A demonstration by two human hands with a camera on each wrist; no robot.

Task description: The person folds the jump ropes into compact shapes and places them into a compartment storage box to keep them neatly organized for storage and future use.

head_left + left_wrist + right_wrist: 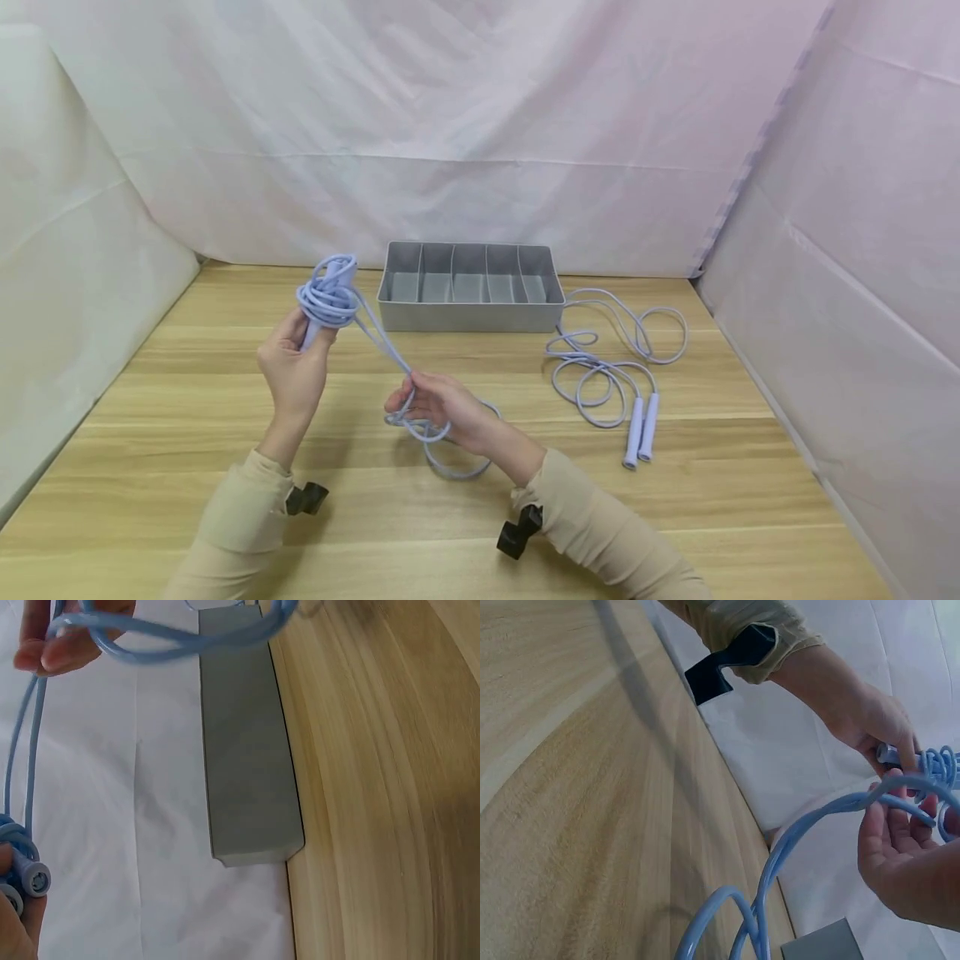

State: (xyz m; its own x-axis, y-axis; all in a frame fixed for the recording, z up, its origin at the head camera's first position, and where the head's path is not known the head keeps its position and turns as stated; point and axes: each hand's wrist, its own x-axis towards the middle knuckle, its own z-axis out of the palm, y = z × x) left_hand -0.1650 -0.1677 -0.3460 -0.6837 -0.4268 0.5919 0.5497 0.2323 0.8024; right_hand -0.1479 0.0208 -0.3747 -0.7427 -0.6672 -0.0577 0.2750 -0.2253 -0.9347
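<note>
My left hand grips the pale blue handles of a jump rope, whose cord is wound several times around them. From that bundle a doubled stretch of cord runs down to my right hand, which pinches it between thumb and fingers. Loose loops hang below the right hand, over the table. In the left wrist view, the handle ends poke out beside the left thumb. The right wrist view shows the right hand close to the wound bundle.
A grey box with several compartments stands at the back of the wooden table. To its right lies a second pale blue jump rope, loosely looped, its two handles side by side. White cloth hangs behind and at both sides.
</note>
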